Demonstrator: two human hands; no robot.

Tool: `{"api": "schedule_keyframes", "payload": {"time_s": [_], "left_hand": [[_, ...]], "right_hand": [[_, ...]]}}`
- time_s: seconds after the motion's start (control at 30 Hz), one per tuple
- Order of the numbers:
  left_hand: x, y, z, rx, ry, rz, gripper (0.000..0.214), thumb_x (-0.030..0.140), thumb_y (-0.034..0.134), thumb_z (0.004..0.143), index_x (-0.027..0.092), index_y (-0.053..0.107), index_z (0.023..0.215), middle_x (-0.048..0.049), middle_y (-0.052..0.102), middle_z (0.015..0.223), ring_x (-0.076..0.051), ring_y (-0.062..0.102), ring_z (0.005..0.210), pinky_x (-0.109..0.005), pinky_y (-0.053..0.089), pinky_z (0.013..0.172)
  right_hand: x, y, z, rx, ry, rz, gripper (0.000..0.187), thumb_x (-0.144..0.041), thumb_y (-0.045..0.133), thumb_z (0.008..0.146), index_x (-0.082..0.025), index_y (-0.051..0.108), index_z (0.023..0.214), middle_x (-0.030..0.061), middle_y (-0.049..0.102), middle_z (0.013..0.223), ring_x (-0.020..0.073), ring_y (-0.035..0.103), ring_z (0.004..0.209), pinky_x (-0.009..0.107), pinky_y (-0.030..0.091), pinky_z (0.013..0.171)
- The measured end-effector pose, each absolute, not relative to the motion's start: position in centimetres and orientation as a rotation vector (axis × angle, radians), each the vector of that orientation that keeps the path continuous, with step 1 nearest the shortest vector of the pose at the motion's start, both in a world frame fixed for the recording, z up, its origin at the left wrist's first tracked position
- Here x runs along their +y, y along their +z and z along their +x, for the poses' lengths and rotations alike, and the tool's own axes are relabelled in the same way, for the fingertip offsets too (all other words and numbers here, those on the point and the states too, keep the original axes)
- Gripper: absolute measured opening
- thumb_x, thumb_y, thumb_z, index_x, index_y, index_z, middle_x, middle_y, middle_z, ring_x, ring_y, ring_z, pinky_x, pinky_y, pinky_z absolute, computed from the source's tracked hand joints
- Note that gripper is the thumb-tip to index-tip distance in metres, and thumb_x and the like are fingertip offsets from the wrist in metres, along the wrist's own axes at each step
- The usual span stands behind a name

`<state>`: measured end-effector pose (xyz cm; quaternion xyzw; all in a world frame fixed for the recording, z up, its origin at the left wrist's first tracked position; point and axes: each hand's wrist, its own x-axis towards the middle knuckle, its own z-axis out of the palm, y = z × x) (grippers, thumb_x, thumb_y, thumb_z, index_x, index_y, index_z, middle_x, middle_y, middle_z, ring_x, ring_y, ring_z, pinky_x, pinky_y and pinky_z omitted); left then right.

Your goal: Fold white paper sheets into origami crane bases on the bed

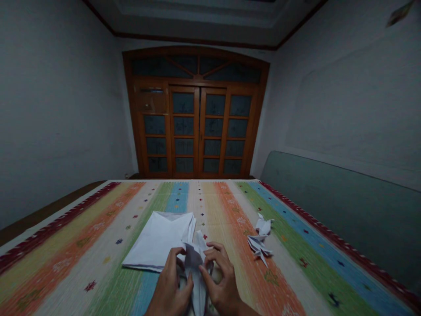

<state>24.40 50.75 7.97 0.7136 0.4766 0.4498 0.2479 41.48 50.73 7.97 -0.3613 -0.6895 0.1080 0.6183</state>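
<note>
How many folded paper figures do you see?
3: one folded paper figure held by the left hand and right hand; two more on the striped bedspread to the right, one just beyond the other. Hands may hide others.

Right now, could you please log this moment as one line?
left hand: on folded white paper | right hand: on same paper | nearby: white paper sheets, folded paper figures

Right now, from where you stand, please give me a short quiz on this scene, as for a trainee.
1. What do the left hand and the right hand hold together?
2. True or false: the flat white paper sheets lie left of the hands.
3. What stands at the far end of the room? A: brown wooden double doors with glass panes; B: a steel shelf; C: a white curtain.

Key: 1. A folded white paper piece. 2. True. 3. A.
</note>
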Motion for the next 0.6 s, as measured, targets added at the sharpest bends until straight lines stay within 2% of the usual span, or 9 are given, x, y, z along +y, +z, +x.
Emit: {"api": "schedule_keyframes", "payload": {"time_s": [0.17,0.23,0.37,0.43,0.6], "left_hand": [[50.6,9.1,24.2,1.243,1.295,2.072,0.016,0.020,0.057,0.087,0.022,0.058,0.103,-0.0059,0.062,0.096,-0.023,0.066,0.082,-0.035,0.056,0.075],[50.5,9.7,24.2,1.248,1.310,2.062,0.005,0.024,0.058,0.089,0.022,0.061,0.093,-0.0071,0.062,0.097,-0.023,0.066,0.081,-0.034,0.057,0.075],[50.7,11.0,24.1,1.225,1.354,1.932,0.016,0.033,0.057,0.093,0.022,0.066,0.088,-0.0096,0.064,0.105,-0.024,0.068,0.083,-0.032,0.058,0.071],[50.9,11.9,23.9,1.192,1.392,1.867,0.018,0.037,0.057,0.093,0.022,0.068,0.093,-0.0094,0.066,0.105,-0.025,0.068,0.088,-0.033,0.059,0.073],[51.4,14.1,23.2,1.132,1.362,1.730,0.025,0.047,0.058,0.093,0.023,0.067,0.093,-0.0085,0.069,0.108,-0.027,0.066,0.096,-0.035,0.058,0.080]], "right_hand": [[50.5,9.3,41.5,-1.535,0.209,-0.930,0.010,-0.015,0.063,0.087,-0.023,0.060,0.081,0.0082,0.071,0.101,0.0278,0.066,0.109,0.036,0.052,0.092],[50.6,10.0,41.6,-1.528,0.222,-0.944,0.010,-0.018,0.063,0.088,-0.023,0.060,0.080,0.0080,0.072,0.099,0.0269,0.068,0.103,0.035,0.053,0.089],[50.9,12.1,42.3,-1.550,0.351,-0.964,0.008,-0.022,0.061,0.090,-0.022,0.061,0.082,0.0055,0.072,0.087,0.0238,0.070,0.088,0.032,0.054,0.081],[51.3,13.3,42.9,-1.553,0.447,-0.964,0.011,-0.024,0.062,0.090,-0.022,0.060,0.080,0.0077,0.075,0.096,0.0244,0.071,0.095,0.033,0.053,0.086],[52.6,15.7,44.9,-1.569,0.574,-1.024,0.020,-0.037,0.063,0.091,-0.021,0.064,0.079,0.0052,0.072,0.079,0.0224,0.070,0.078,0.031,0.054,0.072]]}}
